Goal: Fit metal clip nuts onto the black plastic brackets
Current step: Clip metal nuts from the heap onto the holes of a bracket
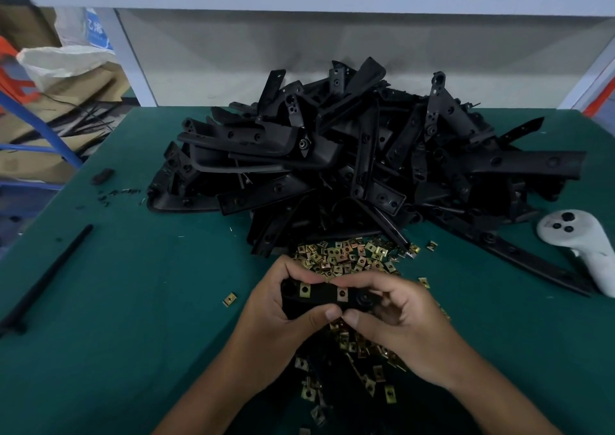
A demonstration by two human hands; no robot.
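Both of my hands hold one black plastic bracket (324, 296) level above the green mat. My left hand (283, 304) grips its left end, thumb underneath. My right hand (396, 314) grips its right end, fingers curled over the top edge. Two brass-coloured clip nuts sit on the bracket, one (305, 289) near the left and one (342, 294) near the middle. A scatter of loose clip nuts (346, 254) lies just beyond my hands and continues under my wrists (369, 351). A big heap of black brackets (349, 154) fills the back of the table.
A single clip nut (229, 299) lies left of my hands. A long black strip (43, 278) rests at the left on the green mat (133, 301). A white handheld controller (579, 244) lies at the right edge. Cardboard boxes and a sack (60, 65) stand beyond the table's left side.
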